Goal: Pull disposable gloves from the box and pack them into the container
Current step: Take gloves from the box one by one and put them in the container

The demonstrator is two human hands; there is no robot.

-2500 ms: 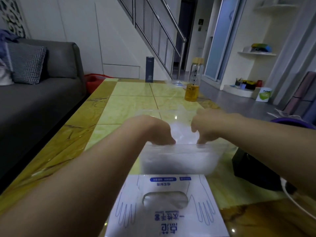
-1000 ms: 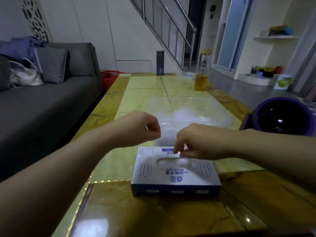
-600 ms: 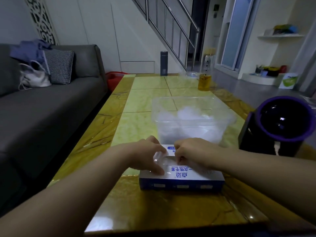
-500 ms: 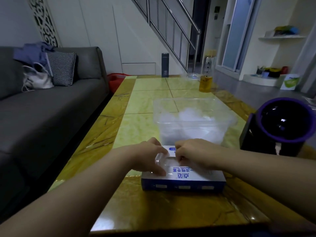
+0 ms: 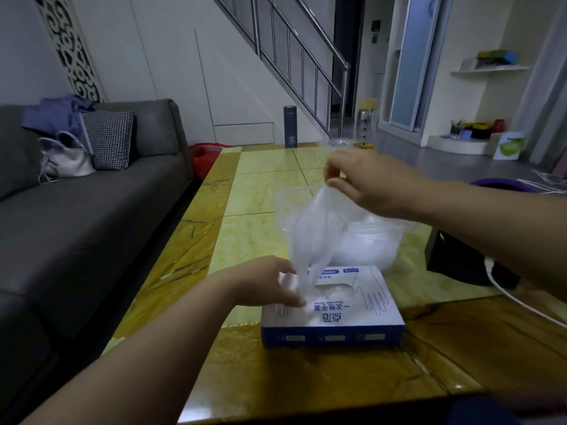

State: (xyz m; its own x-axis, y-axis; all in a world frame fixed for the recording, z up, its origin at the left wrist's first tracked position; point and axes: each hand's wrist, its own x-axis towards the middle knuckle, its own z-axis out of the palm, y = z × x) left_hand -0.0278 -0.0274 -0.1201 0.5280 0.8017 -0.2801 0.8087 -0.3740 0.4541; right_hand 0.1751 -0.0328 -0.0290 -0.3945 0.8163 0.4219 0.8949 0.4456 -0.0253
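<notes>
Gloves made of thin clear plastic [image 5: 310,237] are coming up out of the flat blue and white cardboard box [image 5: 333,314] in the lower middle of the frame, pinched at the top by the right hand [image 5: 365,182]. The left hand [image 5: 270,283] lies flat on the box with fingers spread, holding it down. Just behind, the clear plastic container [image 5: 395,237] already has a white pile inside, and the box looks far from empty, so I think more pulls are left.
</notes>
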